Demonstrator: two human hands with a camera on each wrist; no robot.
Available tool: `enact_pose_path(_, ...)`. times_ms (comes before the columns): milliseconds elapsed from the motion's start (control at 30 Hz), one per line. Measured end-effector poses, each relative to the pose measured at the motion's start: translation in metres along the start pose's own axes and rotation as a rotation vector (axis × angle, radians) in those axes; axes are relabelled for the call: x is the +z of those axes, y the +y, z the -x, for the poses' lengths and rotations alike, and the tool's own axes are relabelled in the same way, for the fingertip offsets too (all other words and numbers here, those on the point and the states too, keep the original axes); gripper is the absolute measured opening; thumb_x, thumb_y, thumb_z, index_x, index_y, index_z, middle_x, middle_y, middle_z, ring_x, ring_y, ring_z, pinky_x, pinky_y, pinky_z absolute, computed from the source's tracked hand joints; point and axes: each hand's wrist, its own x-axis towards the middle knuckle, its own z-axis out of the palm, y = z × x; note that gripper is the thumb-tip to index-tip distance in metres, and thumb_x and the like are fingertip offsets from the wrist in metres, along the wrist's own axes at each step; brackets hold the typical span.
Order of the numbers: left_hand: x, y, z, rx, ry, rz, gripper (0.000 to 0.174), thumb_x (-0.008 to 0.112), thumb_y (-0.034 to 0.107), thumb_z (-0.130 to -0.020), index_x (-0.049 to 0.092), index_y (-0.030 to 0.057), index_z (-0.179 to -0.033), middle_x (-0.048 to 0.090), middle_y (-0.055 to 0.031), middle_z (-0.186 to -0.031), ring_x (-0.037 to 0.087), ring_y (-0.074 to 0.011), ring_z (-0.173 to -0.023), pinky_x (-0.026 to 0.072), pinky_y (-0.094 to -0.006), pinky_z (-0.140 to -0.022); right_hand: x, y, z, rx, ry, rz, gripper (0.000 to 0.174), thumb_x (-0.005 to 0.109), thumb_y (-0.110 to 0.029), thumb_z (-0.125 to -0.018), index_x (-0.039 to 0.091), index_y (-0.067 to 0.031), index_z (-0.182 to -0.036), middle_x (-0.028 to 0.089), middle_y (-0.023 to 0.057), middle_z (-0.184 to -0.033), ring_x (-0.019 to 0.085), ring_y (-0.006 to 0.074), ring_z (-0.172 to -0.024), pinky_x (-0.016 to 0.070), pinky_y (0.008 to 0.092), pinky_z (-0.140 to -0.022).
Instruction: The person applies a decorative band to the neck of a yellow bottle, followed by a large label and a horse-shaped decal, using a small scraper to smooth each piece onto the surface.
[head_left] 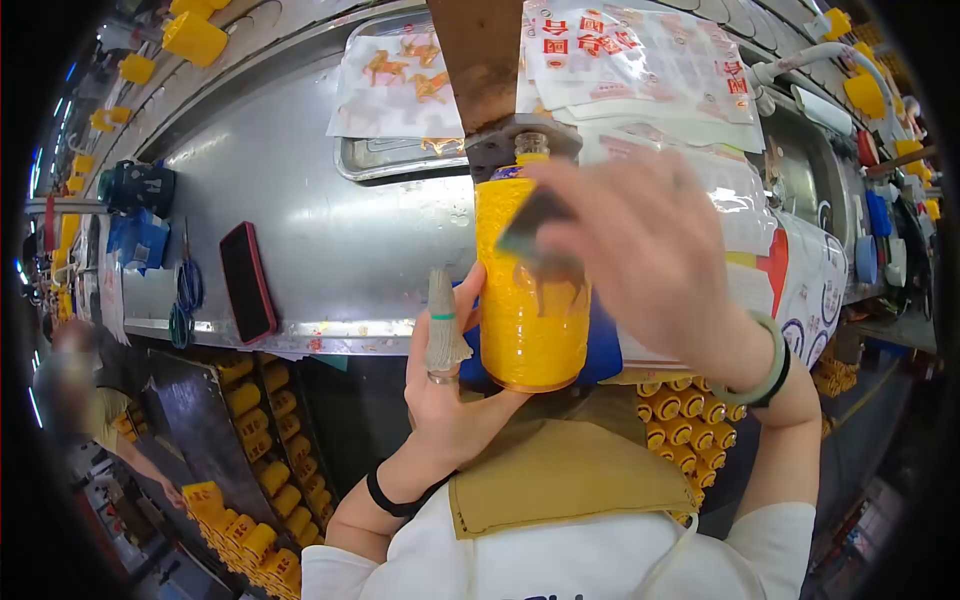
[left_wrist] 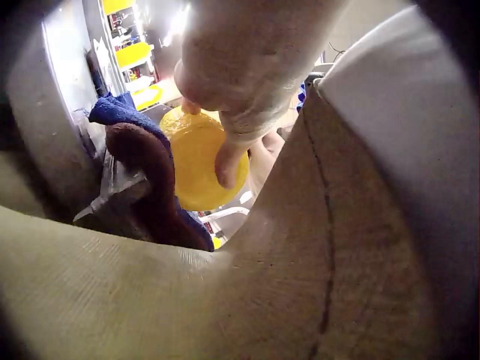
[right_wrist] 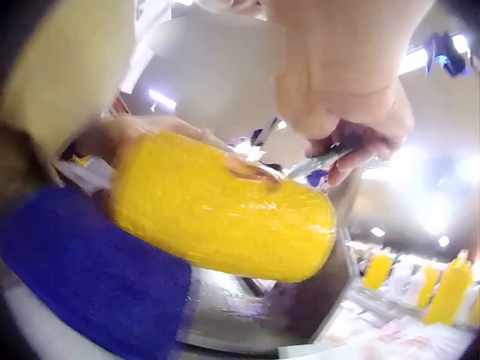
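Observation:
A yellow textured bottle (head_left: 530, 345) lies with its clear neck pointing away, under a brown post. My left hand (head_left: 440, 410) grips its lower left side; one finger wears a ribbed white cover (head_left: 443, 325). In the left wrist view, the left thumb (left_wrist: 229, 161) rests on the round yellow base (left_wrist: 196, 180). The right hand (head_left: 655, 250), blurred, pinches a dark flat tool (head_left: 530, 225) over the bottle's upper part, beside a brown horse figure (head_left: 555, 290). In the right wrist view, that tool (right_wrist: 319, 163) is close to the bottle's surface (right_wrist: 225, 217); contact is unclear.
A metal tray (head_left: 375, 160) with horse figures on paper stands beyond the bottle. Red-printed sheets (head_left: 640, 70) lie at right, a phone (head_left: 247, 282) and blue scissors (head_left: 187, 285) at left. Blue cloth (right_wrist: 97, 270) is under the bottle. Another person (head_left: 90, 400) stands at far left.

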Motion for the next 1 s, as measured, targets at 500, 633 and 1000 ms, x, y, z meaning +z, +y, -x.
enact_pose_path(500, 0.01, -0.001, 0.001, 0.013, 0.081, 0.117, 0.098, 0.096, 0.011, -0.068, 0.037, -0.0003, -0.145, 0.049, -0.0156, -0.14, 0.059, -0.0251, -0.12, 0.0495, -0.0378, -0.102, -0.019, 0.009, -0.003, -0.189, 0.061, 0.18, 0.034, 0.076, -0.011, -0.072, 0.076, -0.0132, -0.106, 0.068, -0.0052, -0.095, 0.054, 0.0171, -0.077, 0.0461, 0.0322, -0.07)
enact_pose_path(633, 0.013, -0.013, 0.008, -0.256, 0.033, 0.343, 0.096, 0.095, 0.011, -0.069, 0.038, -0.0019, -0.145, 0.052, -0.0163, -0.139, 0.061, -0.0258, -0.12, 0.0496, -0.0377, -0.104, -0.024, -0.032, 0.016, -0.234, -0.133, -0.323, 0.033, 0.083, -0.011, -0.07, 0.076, -0.0134, -0.102, 0.074, -0.0026, -0.099, 0.058, 0.0179, -0.073, 0.0448, 0.0323, -0.072)
enact_pose_path(1000, 0.004, -0.023, 0.003, -0.063, -0.017, 0.179, 0.102, 0.095, 0.013, -0.069, 0.036, -0.0027, -0.15, 0.05, -0.0177, -0.14, 0.059, -0.0265, -0.124, 0.0492, -0.0384, -0.105, -0.014, -0.021, 0.067, -0.36, 0.08, -0.284, 0.023, 0.073, -0.017, -0.076, 0.076, -0.0172, -0.099, 0.074, -0.003, -0.111, 0.061, 0.0151, -0.089, 0.0461, 0.0327, -0.072)
